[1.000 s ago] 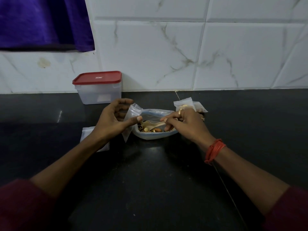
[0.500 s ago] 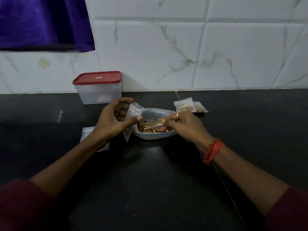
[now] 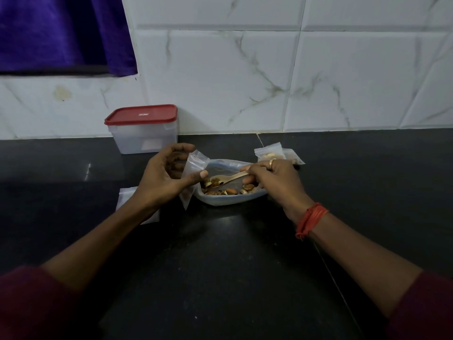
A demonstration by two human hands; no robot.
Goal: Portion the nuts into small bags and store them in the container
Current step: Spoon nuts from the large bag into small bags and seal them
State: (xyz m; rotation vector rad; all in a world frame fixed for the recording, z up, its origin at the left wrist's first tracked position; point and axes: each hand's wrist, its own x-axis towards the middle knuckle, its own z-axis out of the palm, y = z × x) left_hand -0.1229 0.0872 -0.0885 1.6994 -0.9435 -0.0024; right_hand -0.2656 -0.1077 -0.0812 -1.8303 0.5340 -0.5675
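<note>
spoon [image 3: 229, 179] pinched in r hand [image 3: 277, 179] fingers; l hand [image 3: 164, 177] pinches bag [image 3: 193, 168].

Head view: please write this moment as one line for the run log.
left hand: holds small bag open | right hand: spoon scooping nuts | container: lid on

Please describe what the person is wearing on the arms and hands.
Both forearms are bare, with dark maroon sleeves pushed up near the elbows. The right hand has a gold-coloured ring on one finger, and orange-red thread is wound several times around the right wrist. The left hand shows no ring or band.
</note>
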